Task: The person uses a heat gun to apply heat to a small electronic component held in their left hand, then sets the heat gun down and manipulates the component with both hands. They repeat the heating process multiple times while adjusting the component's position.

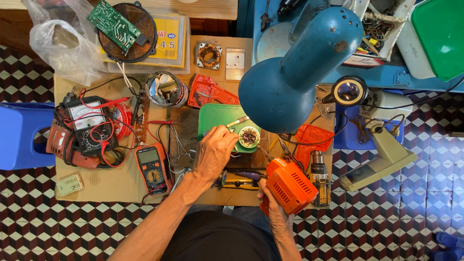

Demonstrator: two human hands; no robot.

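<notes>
My left hand (212, 151) reaches over a green tray (212, 116) and is closed on a thin metal-tipped tool (237, 122). The tip points at a small round tin (249, 137) of dark metal wool on the tray's right side. My right hand (276, 212) grips the underside of an orange power drill body (289, 186) near my lap. The drill's metal chuck (319, 164) sits just to its right. Two red drill housing halves lie apart, one (208, 92) above the tray and one (314, 137) to its right.
A blue desk lamp (299, 72) hangs over the tray's right edge. On the cardboard sheet (96, 186) lie an orange multimeter (152, 166), an analog meter (87, 121) with red leads, scissors and a parts cup (166, 89). A blue stool (19, 135) stands left, a beige gun-shaped tool (382, 154) right.
</notes>
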